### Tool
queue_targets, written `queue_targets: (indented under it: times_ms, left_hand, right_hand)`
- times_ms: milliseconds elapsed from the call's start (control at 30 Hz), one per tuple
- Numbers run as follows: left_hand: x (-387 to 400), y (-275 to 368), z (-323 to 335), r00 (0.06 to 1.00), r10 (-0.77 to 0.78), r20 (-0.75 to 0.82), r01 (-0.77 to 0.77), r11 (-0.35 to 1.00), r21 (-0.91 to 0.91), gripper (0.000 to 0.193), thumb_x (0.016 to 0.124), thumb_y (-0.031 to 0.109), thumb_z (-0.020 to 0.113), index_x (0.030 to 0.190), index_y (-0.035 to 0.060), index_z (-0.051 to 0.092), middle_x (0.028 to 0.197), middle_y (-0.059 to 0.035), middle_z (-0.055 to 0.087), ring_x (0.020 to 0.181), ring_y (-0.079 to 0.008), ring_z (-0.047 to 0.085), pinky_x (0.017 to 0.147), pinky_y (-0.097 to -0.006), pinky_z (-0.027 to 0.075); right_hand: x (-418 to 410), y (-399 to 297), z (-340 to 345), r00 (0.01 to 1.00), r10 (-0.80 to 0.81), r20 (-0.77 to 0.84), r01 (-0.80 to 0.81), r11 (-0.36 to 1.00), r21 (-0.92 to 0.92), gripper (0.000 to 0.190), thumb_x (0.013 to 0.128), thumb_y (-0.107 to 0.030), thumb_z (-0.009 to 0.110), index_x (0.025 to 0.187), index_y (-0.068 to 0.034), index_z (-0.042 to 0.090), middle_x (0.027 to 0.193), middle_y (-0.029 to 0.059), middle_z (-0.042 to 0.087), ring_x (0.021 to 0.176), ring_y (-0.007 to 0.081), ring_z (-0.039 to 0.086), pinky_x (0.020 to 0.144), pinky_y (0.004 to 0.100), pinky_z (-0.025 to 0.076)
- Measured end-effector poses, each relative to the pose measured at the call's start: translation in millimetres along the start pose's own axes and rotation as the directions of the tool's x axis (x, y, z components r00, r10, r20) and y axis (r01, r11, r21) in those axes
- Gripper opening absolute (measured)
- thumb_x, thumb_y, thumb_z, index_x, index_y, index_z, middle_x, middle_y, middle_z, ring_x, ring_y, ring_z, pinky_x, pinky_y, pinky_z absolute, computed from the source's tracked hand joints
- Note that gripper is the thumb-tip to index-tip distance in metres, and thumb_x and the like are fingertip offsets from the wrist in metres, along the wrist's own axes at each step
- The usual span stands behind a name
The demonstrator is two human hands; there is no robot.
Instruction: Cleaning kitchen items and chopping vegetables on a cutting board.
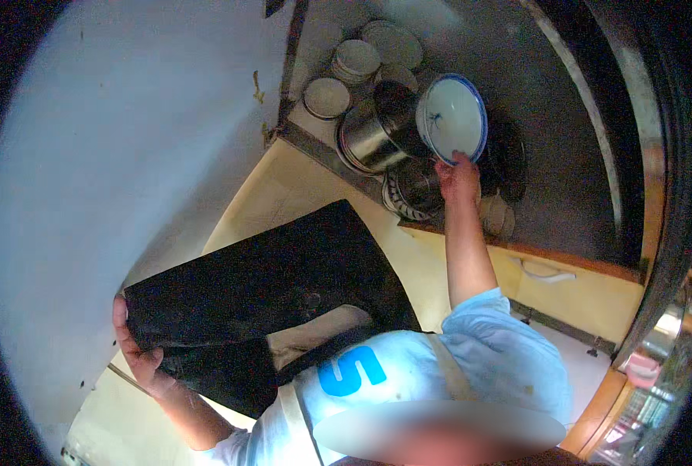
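My right hand [459, 177] grips the rim of a white bowl [453, 113] with a blue edge and a small painted motif inside. The bowl is tilted, its inside turned towards me, above a shelf of dishes. Just left of the bowl lies a steel pot [375, 137], tipped on its side. A patterned bowl [410, 192] sits below the pot, near the shelf's front edge. At the lower left, my left hand [139, 352] holds the corner of a large black straight-edged object [264, 274], its fingers round the outer edge. What that object is, I cannot tell.
Stacked white bowls [357, 61], a plate [392, 43] and a single bowl [327, 98] stand towards the shelf's back left. More light bowls [497, 215] are near my right wrist. A pale wall [119, 145] rises at left. A drawer with a white handle [546, 274] is at right.
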State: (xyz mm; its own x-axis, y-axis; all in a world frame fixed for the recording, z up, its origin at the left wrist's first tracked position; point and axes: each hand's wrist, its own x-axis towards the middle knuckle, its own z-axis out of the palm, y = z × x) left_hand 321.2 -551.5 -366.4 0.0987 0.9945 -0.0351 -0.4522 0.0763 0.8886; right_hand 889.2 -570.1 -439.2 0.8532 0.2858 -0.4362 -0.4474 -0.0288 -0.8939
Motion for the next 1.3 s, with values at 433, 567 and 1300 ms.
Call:
queue_targets:
  times_ms: [433,567,1300]
  left_hand:
    - [10,3,-2,0.996,-0.079,0.046,0.080,0.997,-0.021,0.099,0.057,0.010,0.073,0.144,-0.0039,0.030,0.141,-0.0225,0.043,0.129,-0.0351,0.044,0.112,-0.0477,0.032]
    - [9,2,5,0.995,-0.104,0.006,0.104,0.994,-0.039,0.099,0.056,0.011,0.072,0.144,-0.0048,0.030,0.141,-0.0228,0.043,0.128,-0.0349,0.045,0.112,-0.0480,0.032]
    - [-8,38,29,0.986,-0.169,-0.004,0.167,0.978,-0.122,0.106,0.047,0.009,0.077,0.142,-0.0053,0.034,0.134,-0.0193,0.051,0.120,-0.0313,0.053,0.106,-0.0434,0.040]
  right_hand:
    - [-43,90,-94,0.963,0.250,-0.103,-0.186,0.888,0.420,0.025,0.091,-0.005,0.045,0.114,0.003,0.044,0.094,0.0173,0.058,0.083,0.0276,0.062,0.081,0.0403,0.057]
    - [-14,123,-97,0.978,0.136,-0.156,-0.088,0.954,0.286,0.025,0.091,-0.005,0.044,0.115,0.002,0.044,0.097,0.0189,0.058,0.083,0.0294,0.063,0.075,0.0436,0.059]
    - [-200,12,23,0.605,-0.293,0.741,0.672,0.687,-0.277,0.052,0.083,-0.009,0.065,0.132,-0.008,0.047,0.107,0.0097,0.056,0.080,0.0161,0.061,0.069,0.0298,0.052]
